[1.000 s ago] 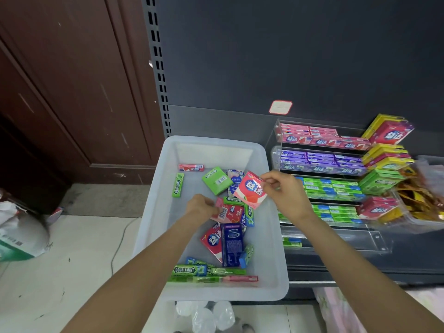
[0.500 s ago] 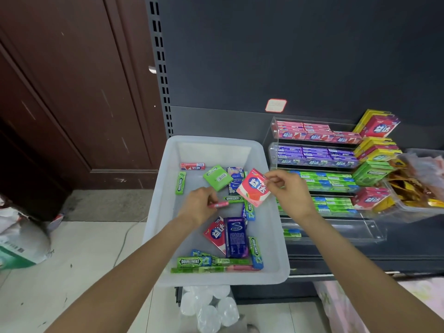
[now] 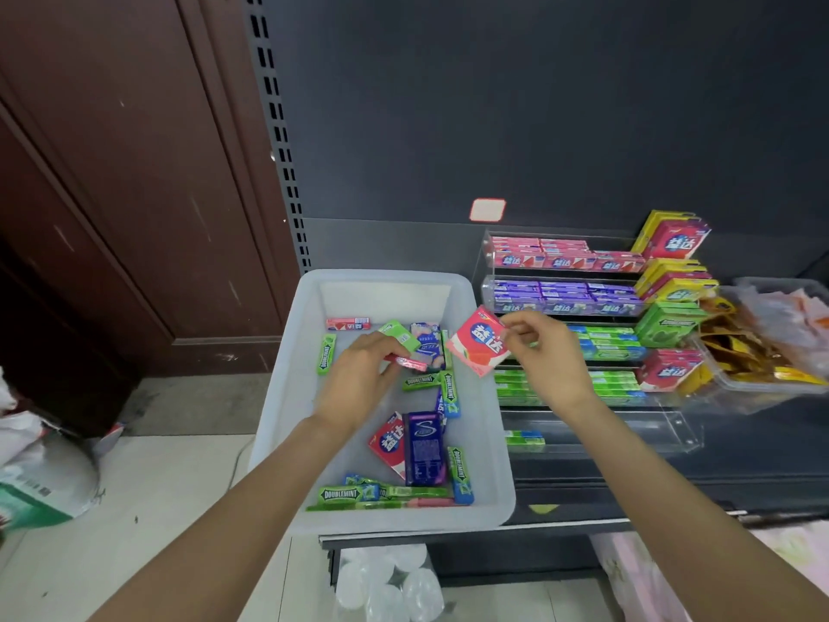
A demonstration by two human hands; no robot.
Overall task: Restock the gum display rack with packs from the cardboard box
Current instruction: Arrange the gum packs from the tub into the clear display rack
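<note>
While the right hand (image 3: 545, 352) pinches a flat pink pack (image 3: 479, 342) by its corner (ready, likely, for the rack (image 3: 565, 280)), the left hand (image 3: 363, 374) pinches a slim pink stick (image 3: 408, 363) over the white bin (image 3: 287, 397).

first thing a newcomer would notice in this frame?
Probably the two hands over the white plastic bin: the right hand pinches a flat red-and-white gum pack above the bin's right rim, while the left hand holds a slim pink stick pack inside it. Next, the clear display rack at right, stacked in pink, purple and green rows.
</note>
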